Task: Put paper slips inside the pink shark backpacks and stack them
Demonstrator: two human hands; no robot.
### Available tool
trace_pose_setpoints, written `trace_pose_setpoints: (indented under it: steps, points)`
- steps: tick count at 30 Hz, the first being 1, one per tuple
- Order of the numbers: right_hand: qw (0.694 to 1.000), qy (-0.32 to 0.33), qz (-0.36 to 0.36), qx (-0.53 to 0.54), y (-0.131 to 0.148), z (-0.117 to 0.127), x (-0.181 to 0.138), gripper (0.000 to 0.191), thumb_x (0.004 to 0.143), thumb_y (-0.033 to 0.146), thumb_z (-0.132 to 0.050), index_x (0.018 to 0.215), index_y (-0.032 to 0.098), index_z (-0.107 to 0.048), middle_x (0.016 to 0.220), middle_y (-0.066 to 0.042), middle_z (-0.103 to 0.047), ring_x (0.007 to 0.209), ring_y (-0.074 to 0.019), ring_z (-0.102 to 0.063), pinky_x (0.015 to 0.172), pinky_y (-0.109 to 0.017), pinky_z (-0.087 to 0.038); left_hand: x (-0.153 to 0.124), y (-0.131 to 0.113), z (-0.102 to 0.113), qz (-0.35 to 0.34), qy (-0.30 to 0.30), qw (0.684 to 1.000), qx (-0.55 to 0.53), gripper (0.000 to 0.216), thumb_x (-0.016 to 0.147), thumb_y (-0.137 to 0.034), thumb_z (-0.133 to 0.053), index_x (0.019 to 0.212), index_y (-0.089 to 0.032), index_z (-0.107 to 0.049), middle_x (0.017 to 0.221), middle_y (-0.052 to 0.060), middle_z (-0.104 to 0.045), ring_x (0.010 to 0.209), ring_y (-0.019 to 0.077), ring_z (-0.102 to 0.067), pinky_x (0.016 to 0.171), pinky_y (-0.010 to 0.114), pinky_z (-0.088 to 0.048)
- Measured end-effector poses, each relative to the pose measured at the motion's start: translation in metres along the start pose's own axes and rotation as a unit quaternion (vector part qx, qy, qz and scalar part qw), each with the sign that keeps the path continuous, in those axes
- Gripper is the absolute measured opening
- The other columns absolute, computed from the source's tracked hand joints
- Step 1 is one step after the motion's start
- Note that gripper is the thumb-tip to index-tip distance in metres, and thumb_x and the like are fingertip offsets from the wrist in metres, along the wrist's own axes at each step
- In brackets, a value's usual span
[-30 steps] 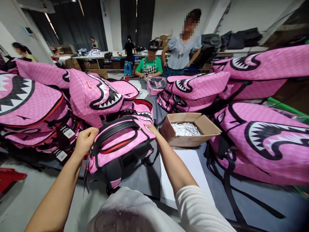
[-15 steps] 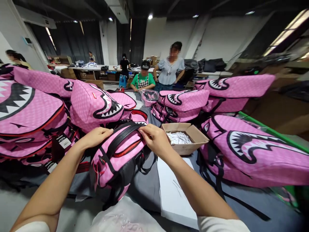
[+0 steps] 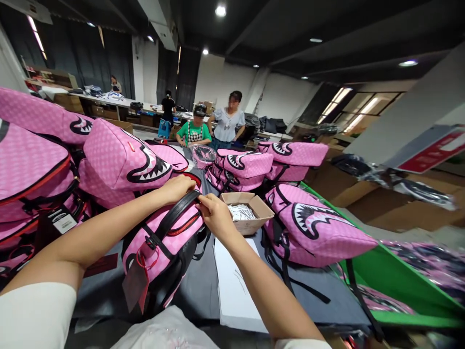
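A pink checked backpack (image 3: 183, 232) with a black carry handle and red-edged zip lies in front of me, tilted on its side. My right hand (image 3: 215, 213) pinches its top edge beside the far end of the handle (image 3: 178, 213). Just beyond the handle, my left hand (image 3: 179, 188) is curled over the backpack's edge near the red-lined opening; its fingertips are partly hidden. From the near end hangs a dark tag (image 3: 136, 285) on a red cord.
A cardboard box (image 3: 250, 224) of white slips stands right of the backpack, behind white sheets (image 3: 236, 291). More shark-mouth backpacks (image 3: 312, 228) lie on both sides. A green-edged bin (image 3: 410, 276) holds bagged items at right. Two people (image 3: 227, 123) are across the table.
My view has swung to the right. My left hand has moved from the near side of the handle to its far side, along the top edge. The right hand keeps its pinch.
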State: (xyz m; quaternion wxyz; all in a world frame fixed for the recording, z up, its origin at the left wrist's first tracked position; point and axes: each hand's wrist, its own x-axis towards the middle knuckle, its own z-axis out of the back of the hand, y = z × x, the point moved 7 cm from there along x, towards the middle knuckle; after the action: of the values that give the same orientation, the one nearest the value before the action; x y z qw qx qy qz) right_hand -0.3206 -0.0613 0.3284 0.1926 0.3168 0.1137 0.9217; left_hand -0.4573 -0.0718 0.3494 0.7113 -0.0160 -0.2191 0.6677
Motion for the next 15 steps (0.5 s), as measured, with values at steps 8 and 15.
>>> trace_pose_setpoints:
  steps: [8, 15]
  points:
    - [0.991, 0.031, -0.055, -0.114, 0.009, -0.003, 0.009, 0.016, 0.096, 0.018, -0.056, 0.101, 0.02, -0.071, 0.086, -0.005, -0.064, 0.079, -0.0184, -0.06, 0.066, -0.026, -0.039, -0.019, 0.006, 0.003, 0.013, -0.051, 0.98, -0.193, 0.018, 0.08, -0.034, -0.067, 0.089, -0.02, -0.058, 0.079, 0.002, -0.066, 0.073, 0.0183, -0.062, 0.066, 0.028, -0.043]
    - [0.988, 0.065, -0.066, -0.124, 0.008, -0.004, 0.016, 0.015, 0.094, 0.023, -0.06, 0.097, 0.02, -0.075, 0.089, -0.007, -0.067, 0.076, -0.0188, -0.062, 0.063, -0.027, -0.037, -0.029, 0.0, -0.009, 0.017, 0.034, 0.889, -0.456, 0.052, 0.071, -0.039, -0.073, 0.115, -0.016, -0.059, 0.063, -0.004, -0.059, 0.05, 0.0114, -0.049, 0.049, 0.022, -0.035]
